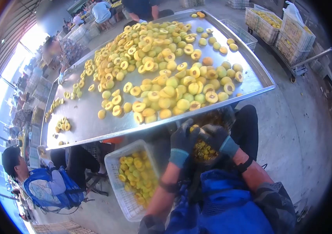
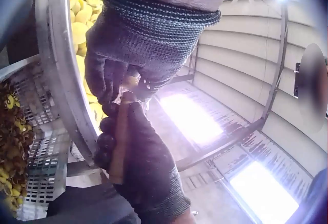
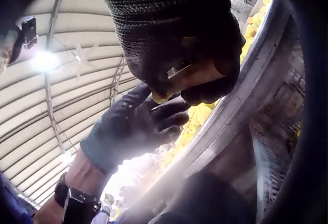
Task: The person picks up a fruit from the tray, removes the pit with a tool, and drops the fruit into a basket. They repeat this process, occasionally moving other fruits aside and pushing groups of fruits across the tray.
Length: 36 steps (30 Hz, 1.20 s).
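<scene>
— Where's the yellow fruit (image 1: pixel 194 128)?
— Low in front of the person, just under the near edge of the steel table (image 1: pixel 84 117), between two dark-gloved hands. Only a small yellow patch shows; the gloves cover the rest.

— Who has hold of it?
— The left hand (image 1: pixel 182 141), its fingers bent round it. The right hand (image 1: pixel 214 136) is closed tight on a wooden-handled tool (image 3: pixel 197 74), whose tip meets a pale yellow bit of the fruit. The hands touch each other.

— What's beneath them?
— A dark mesh basket (image 2: pixel 46 152) with yellow-brown scraps (image 1: pixel 204 151) in it. A white crate (image 1: pixel 113 156) of cut fruit sits on the floor beside the person's left knee.

— And the table?
— A long steel tray with a raised rim, heaped with halved and whole yellow-green fruit (image 1: pixel 162 58). The halves lie mostly cut side up.

— The room?
— A concrete floor (image 1: pixel 298 128), and a ribbed arched roof (image 3: pixel 61 95) with bright panels. Stacked crates (image 1: pixel 290 31) of fruit stand at the far right. Other workers (image 1: pixel 41 183) sit along the table's other sides.
</scene>
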Tool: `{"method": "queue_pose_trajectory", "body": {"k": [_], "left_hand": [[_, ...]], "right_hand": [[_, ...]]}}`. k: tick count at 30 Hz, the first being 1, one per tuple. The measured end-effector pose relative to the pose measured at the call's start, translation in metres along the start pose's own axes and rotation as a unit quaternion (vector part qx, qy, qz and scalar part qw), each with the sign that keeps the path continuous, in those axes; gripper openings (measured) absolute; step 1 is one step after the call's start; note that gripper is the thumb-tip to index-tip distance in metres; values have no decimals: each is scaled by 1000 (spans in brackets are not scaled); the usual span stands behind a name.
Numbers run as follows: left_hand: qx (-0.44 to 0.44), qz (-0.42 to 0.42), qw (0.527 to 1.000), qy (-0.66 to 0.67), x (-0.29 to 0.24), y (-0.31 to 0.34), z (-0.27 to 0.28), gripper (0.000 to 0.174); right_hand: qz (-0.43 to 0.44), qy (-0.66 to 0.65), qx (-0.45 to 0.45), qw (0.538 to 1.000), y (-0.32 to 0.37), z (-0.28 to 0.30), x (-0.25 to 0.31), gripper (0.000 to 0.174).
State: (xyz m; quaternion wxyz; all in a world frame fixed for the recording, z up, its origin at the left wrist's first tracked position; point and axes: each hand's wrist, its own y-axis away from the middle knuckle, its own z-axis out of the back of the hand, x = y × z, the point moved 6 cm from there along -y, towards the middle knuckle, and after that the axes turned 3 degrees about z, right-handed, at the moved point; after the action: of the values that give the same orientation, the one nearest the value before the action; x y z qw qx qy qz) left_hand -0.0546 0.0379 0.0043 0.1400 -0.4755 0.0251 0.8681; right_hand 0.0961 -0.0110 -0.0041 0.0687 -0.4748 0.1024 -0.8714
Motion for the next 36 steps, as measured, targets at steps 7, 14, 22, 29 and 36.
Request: {"method": "queue_pose_trajectory", "body": {"k": [7,14,22,29,36], "left_hand": [[80,13,997,-20,22,6,-41,38],[50,145,977,147,27,-31,-47,37],[30,-45,723,689,13,-113,-29,57],[-95,-96,957,255,-89,-95,-46,68],[-107,-82,979,155,-123,-90,-58,63]], "right_hand": [[-31,64,-6,997,18,32,-47,28],[-225,-172,-40,958,25,88,-74,37],[-255,-475,-117,834,-12,103,-92,29],[-82,-266,-166,946,-54,168,-50,53],[71,-93,-223,968,-75,182,-17,74]]}}
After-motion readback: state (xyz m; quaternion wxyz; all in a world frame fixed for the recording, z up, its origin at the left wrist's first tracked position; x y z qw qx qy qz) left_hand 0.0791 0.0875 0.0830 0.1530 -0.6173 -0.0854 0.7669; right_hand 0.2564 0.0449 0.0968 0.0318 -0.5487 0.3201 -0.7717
